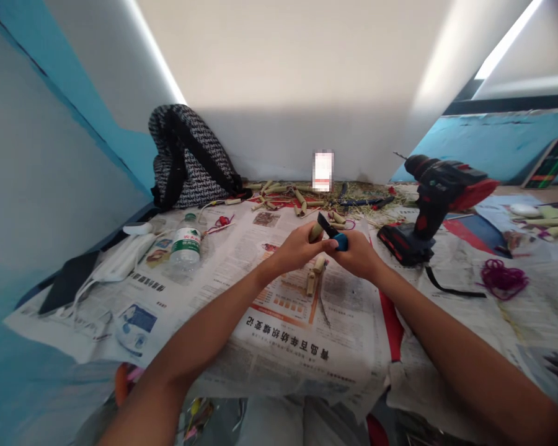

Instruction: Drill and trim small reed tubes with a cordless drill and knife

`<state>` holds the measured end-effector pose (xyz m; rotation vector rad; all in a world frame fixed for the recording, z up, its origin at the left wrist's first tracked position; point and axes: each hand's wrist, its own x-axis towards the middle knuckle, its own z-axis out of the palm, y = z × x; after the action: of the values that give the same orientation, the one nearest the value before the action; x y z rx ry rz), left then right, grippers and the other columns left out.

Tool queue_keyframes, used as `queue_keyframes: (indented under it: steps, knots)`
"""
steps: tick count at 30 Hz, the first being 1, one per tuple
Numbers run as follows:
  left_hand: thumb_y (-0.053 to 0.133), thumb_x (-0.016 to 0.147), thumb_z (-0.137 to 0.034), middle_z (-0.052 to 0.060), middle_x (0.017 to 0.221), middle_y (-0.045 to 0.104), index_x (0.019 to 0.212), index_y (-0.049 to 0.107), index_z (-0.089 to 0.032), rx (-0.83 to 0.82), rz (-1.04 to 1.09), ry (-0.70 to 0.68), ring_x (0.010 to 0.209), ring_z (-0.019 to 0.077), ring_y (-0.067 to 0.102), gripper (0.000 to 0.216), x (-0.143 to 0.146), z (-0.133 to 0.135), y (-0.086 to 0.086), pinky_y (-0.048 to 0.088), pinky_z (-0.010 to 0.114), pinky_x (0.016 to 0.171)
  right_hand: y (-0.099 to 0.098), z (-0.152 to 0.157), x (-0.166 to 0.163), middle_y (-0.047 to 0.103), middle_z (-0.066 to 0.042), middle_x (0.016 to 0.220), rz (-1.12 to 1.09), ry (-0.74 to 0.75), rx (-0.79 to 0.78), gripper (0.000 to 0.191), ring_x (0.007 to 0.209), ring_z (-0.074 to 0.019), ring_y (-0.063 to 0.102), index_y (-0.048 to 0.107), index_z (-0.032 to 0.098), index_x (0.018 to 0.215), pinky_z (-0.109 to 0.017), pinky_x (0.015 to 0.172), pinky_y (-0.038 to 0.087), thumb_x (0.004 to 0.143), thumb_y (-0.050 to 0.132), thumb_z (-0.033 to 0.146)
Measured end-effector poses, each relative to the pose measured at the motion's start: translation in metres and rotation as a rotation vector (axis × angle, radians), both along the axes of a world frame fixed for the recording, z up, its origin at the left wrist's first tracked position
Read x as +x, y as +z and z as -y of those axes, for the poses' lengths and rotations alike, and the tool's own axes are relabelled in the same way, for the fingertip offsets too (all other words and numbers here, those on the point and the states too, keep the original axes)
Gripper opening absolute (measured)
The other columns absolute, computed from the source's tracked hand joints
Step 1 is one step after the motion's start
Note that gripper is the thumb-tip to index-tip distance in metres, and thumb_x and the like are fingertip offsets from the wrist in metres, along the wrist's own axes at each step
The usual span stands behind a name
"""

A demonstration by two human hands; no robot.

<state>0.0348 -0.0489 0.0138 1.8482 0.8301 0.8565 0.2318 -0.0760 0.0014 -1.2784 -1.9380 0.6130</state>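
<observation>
Knife (pixel 333 233) with a blue handle sits pinched in the right hand (pixel 359 254), its black blade (pixel 324 223) slanting up and left. The left hand (pixel 301 245) grips a short green stick (pixel 315 232) just left of the blade, over newspaper (pixel 235 263). I cannot tell if they touch.

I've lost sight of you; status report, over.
Left hand: holding pale-green tubular stem. Right hand: gripping blue-and-black knife, blade by the stem, contact unclear. Red-and-black cordless drill right of both hands, touching neither.
</observation>
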Motion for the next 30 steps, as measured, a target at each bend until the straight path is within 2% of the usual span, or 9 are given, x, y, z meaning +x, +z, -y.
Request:
queue_keyframes:
  steps: [5, 12, 16, 20, 24, 27, 30]
  knots:
    - [0.085, 0.076, -0.073, -0.007, 0.066, 0.036, 0.073, 0.043, -0.022, -0.024, -0.005, -0.039, 0.062, 0.0103, 0.037, 0.066, -0.002, -0.001, -0.001, 0.026, 0.028, 0.057, 0.001, -0.002, 0.002, 0.05, 0.002, 0.06, 0.089, 0.057, -0.056, 0.035, 0.06, -0.012, 0.039, 0.051, 0.021, 0.062, -0.029, 0.059, 0.031, 0.082, 0.058, 0.05]
    - [0.09, 0.068, -0.073, -0.008, 0.06, 0.031, 0.067, 0.033, -0.023, -0.008, -0.026, 0.157, 0.058, 0.0085, 0.028, 0.076, 0.001, -0.001, 0.0, 0.021, 0.028, 0.054, 0.004, 0.006, -0.001, 0.069, -0.006, 0.073, 0.238, -0.231, -0.022, 0.025, 0.064, -0.0177, 0.052, 0.066, 0.021, 0.074, -0.032, 0.06, 0.027, 0.089, 0.059, 0.04]
    - [0.087, 0.071, -0.074, -0.008, 0.061, 0.032, 0.069, 0.035, -0.023, 0.003, -0.037, 0.192, 0.058, 0.0091, 0.029, 0.073, 0.002, -0.002, -0.002, 0.022, 0.028, 0.054, 0.004, 0.011, -0.006, 0.072, -0.007, 0.076, 0.248, -0.262, -0.055, 0.028, 0.065, -0.0195, 0.057, 0.069, 0.022, 0.075, -0.032, 0.059, 0.029, 0.093, 0.062, 0.042]
    - [0.089, 0.071, -0.069, -0.007, 0.066, 0.045, 0.076, 0.045, -0.023, 0.063, -0.132, 0.25, 0.063, 0.0112, 0.04, 0.064, 0.0, -0.006, -0.006, 0.031, 0.028, 0.06, 0.006, 0.008, -0.002, 0.078, -0.012, 0.087, 0.355, -0.36, -0.101, 0.024, 0.073, -0.0236, 0.066, 0.077, 0.023, 0.089, -0.032, 0.062, 0.036, 0.093, 0.064, 0.044]
    - [0.084, 0.082, -0.057, -0.003, 0.079, 0.057, 0.088, 0.054, -0.022, 0.166, -0.184, 0.341, 0.072, 0.014, 0.049, 0.047, -0.006, -0.016, -0.006, 0.038, 0.03, 0.07, 0.016, -0.006, 0.028, 0.08, -0.014, 0.1, 0.333, -0.522, -0.14, 0.028, 0.089, -0.0292, 0.072, 0.078, 0.023, 0.104, -0.034, 0.071, 0.046, 0.091, 0.066, 0.044]
    - [0.071, 0.095, -0.046, -0.001, 0.082, 0.06, 0.088, 0.057, -0.021, 0.245, -0.166, 0.45, 0.077, 0.0155, 0.051, 0.029, -0.015, -0.027, 0.0, 0.039, 0.03, 0.076, 0.024, -0.016, 0.054, 0.08, -0.017, 0.106, 0.303, -0.683, -0.121, 0.028, 0.096, -0.0323, 0.072, 0.079, 0.022, 0.105, -0.038, 0.077, 0.05, 0.09, 0.067, 0.043]
    - [0.068, 0.096, -0.038, 0.002, 0.086, 0.065, 0.086, 0.063, -0.021, 0.331, -0.219, 0.53, 0.086, 0.0183, 0.055, 0.021, -0.027, -0.039, 0.008, 0.042, 0.031, 0.083, 0.026, -0.019, 0.065, 0.079, -0.018, 0.108, 0.288, -0.744, -0.128, 0.027, 0.098, -0.0345, 0.072, 0.079, 0.022, 0.104, -0.041, 0.08, 0.052, 0.089, 0.068, 0.042]
